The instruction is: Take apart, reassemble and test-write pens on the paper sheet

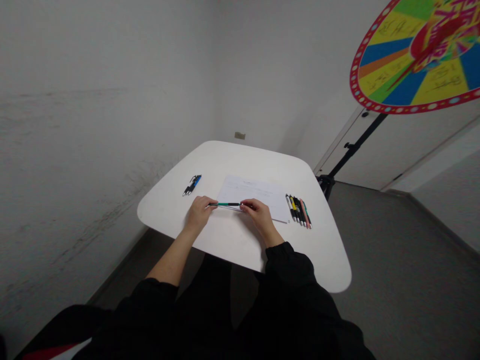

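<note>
Left hand [199, 214] and right hand [258, 215] pinch opposite ends of a pen [228, 204] at the paper's near edge [268, 217]; two-handed handling seems the current step, the next likely needing steady grips.

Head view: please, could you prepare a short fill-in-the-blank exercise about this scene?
The left hand and right hand together hold one slim green-and-black ____.
The white rectangular paper lies on a white, round-cornered ____.
The round, multicoloured wheel occupies the picture's upper ____ corner.
Missing words: pen; table; right.
</note>
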Tool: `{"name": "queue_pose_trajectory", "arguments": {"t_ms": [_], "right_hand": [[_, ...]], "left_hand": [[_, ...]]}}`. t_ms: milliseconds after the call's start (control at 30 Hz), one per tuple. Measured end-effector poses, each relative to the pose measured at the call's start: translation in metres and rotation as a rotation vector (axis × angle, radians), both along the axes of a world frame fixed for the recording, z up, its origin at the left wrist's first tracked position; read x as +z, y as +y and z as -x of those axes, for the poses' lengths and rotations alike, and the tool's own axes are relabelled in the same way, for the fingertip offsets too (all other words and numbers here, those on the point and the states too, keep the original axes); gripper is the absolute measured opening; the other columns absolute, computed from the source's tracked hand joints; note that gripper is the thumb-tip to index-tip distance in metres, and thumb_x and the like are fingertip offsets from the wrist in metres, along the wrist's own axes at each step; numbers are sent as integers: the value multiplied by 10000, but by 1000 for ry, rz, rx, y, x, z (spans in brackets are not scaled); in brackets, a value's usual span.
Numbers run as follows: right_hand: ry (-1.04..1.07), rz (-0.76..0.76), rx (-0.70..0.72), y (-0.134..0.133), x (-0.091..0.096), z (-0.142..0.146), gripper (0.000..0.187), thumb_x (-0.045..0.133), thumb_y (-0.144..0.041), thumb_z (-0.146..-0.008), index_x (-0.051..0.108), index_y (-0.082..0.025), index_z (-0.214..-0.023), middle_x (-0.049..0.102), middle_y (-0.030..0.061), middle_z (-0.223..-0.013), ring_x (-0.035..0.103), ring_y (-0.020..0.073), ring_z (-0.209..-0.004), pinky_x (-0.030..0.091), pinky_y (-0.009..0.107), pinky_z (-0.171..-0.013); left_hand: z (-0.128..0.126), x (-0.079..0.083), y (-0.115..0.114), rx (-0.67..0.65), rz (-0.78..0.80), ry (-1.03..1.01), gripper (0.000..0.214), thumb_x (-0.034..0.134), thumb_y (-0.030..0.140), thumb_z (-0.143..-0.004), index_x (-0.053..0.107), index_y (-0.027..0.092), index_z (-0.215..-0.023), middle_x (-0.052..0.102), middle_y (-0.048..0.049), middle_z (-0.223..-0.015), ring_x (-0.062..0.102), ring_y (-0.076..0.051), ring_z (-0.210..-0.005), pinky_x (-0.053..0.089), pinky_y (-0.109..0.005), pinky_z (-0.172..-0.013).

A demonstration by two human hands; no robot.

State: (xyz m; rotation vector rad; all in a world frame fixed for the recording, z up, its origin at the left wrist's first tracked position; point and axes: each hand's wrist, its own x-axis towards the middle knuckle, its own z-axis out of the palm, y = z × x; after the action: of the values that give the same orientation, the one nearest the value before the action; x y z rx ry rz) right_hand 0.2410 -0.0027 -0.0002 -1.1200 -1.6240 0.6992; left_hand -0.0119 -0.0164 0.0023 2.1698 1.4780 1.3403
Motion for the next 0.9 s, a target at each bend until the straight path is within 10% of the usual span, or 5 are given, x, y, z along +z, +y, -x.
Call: {"name": "queue_pose_trajectory", "arguments": {"t_ms": [700,900], "right_hand": [[-276,38,-19,-1,-1,3,575,412,-533,-1028,575,-250,-555,614,22,-541,617,199,-594,480,321,-667],[-126,44,2,-2,-5,3,510,450,-560,-1013,706,-238,-712,645,23,-571,614,193,-573,509,321,-620]], "left_hand": [[-4,8,-8,-88,-20,24,94,691,181,-911,750,253,-927,750,-24,-912,640,-234,-926,505,-415,-910],[-4,10,-8,-97,-21,28,107,696,167,-903,756,253,-929,748,-29,-907,637,-238,-930,508,-409,-887]]}}
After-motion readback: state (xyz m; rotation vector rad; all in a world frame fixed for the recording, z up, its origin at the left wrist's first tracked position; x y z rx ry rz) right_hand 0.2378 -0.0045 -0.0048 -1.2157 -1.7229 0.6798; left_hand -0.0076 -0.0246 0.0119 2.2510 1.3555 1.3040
